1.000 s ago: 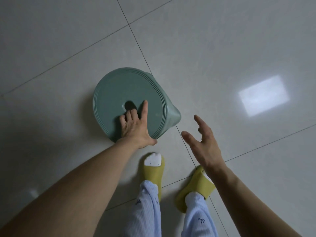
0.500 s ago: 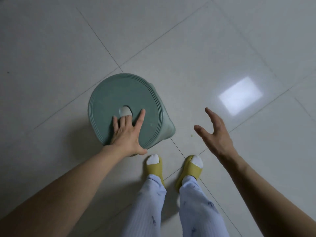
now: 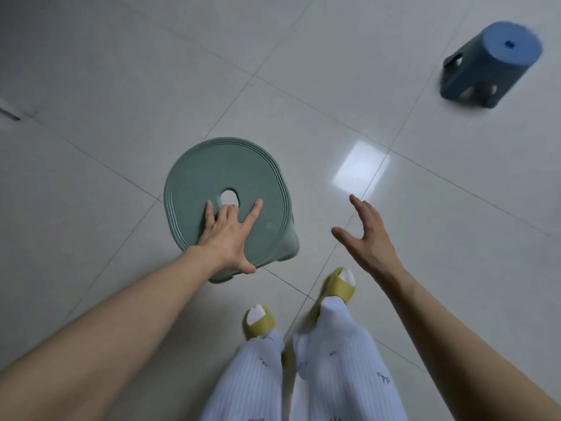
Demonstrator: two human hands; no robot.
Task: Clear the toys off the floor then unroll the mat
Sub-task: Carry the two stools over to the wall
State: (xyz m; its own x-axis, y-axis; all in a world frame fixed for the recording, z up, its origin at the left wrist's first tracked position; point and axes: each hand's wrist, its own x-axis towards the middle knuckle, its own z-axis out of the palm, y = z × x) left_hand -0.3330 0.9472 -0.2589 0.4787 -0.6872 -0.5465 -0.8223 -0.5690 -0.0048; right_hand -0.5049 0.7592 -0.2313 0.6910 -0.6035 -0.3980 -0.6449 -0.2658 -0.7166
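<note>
Pale floor tiles (image 3: 349, 71) lay under a green stool (image 3: 267, 183) gripped by the left hand (image 3: 226, 235); the right hand (image 3: 368, 238) hung open, empty.

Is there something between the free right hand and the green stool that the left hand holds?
Nothing visible. The right hand hangs open beside the green stool, with only bare floor tile between them. The left hand grips the stool's seat. The blue stool stands far off.

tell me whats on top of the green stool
The left hand lies on the green stool's seat, two middle fingers curled into its centre hole, thumb over the near edge. Pale floor shows through the hole; the rest beneath is hidden.
</note>
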